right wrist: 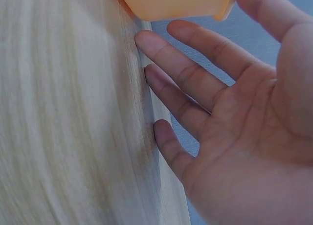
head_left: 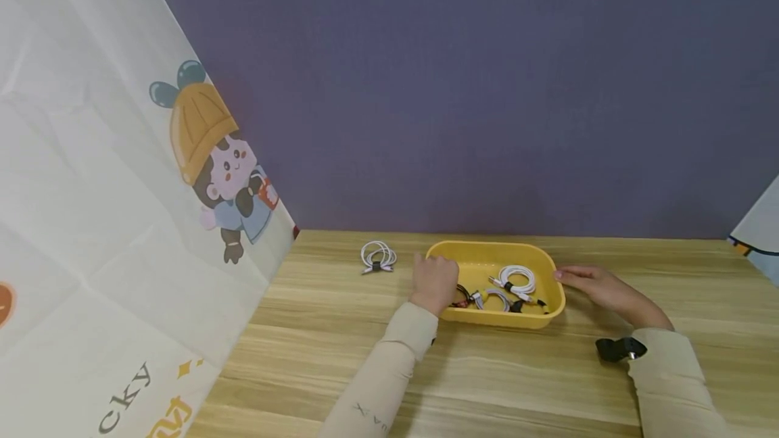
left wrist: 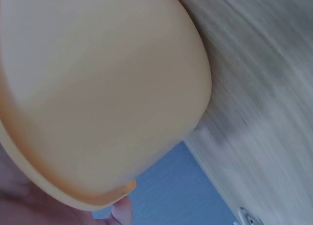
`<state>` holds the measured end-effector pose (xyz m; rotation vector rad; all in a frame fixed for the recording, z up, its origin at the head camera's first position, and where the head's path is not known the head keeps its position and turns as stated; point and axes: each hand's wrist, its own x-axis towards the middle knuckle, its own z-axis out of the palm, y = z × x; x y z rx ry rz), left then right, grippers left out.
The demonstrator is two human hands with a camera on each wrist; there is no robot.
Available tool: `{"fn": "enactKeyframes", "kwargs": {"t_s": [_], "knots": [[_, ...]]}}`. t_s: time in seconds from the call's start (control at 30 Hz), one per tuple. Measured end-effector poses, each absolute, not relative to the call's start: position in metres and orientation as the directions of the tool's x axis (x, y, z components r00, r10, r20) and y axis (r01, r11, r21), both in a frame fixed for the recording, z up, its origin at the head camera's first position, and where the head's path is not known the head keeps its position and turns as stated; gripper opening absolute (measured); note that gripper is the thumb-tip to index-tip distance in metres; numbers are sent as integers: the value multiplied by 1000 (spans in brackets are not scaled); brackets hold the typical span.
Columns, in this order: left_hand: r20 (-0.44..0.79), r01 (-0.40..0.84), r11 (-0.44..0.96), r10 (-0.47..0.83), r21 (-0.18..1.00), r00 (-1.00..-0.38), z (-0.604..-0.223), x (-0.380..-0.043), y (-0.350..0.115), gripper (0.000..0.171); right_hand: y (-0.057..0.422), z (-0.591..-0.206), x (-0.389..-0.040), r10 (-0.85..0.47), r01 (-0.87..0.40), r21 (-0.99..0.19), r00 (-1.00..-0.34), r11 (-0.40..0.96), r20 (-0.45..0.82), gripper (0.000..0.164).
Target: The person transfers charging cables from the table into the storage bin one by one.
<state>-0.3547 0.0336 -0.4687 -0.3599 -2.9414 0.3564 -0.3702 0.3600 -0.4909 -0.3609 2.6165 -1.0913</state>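
A shallow yellow plastic tray [head_left: 499, 318] sits on the wooden table with several coiled cables in it. One is a white cable [head_left: 517, 280] with a black tie; beside it lies a grey cable [head_left: 491, 299]. My left hand [head_left: 435, 282] grips the tray's left end, fingers curled over the rim [left wrist: 54, 193]; their tips are hidden. At the opposite end, my right hand [head_left: 605, 293] rests its thumb on the rim, the other fingers [right wrist: 188, 73] spread and nearly straight below it. A loosely coiled whitish cable [head_left: 379, 257] lies on the table left of the tray.
The wooden table [head_left: 316, 357] ends at a dark blue panel [head_left: 475, 100] behind the tray. A white sheet with printed cartoons [head_left: 91, 174] borders the left side. A black wrist device [head_left: 619, 349] sits at the right cuff.
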Motion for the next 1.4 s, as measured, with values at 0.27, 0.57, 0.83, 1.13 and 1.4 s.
{"fn": "enactKeyframes", "kwargs": {"t_s": [0.27,0.57,0.83,1.13,1.4], "knots": [[119,213,936,254,-281,-960,-473,-356,36,25,361,-493,-370,-328,-109,-722,-930,683,-169,73],[84,214,930,249,-297,-965,-473,-356,38,30,360,-494,-369,-322,-104,-719,-930,688,-174,74],[145,235,948,269,-215,-952,-474,-358,32,34,360,-494,-369,-327,-98,-731,-928,675,-177,75],[396,331,940,274,82,-877,-469,-359,12,12,360,-492,-369,-333,-104,-741,-928,664,-167,75],[596,356,885,117,300,-794,-469,-367,-18,9,359,-491,-369,-316,-95,-734,-933,673,-169,75]]}}
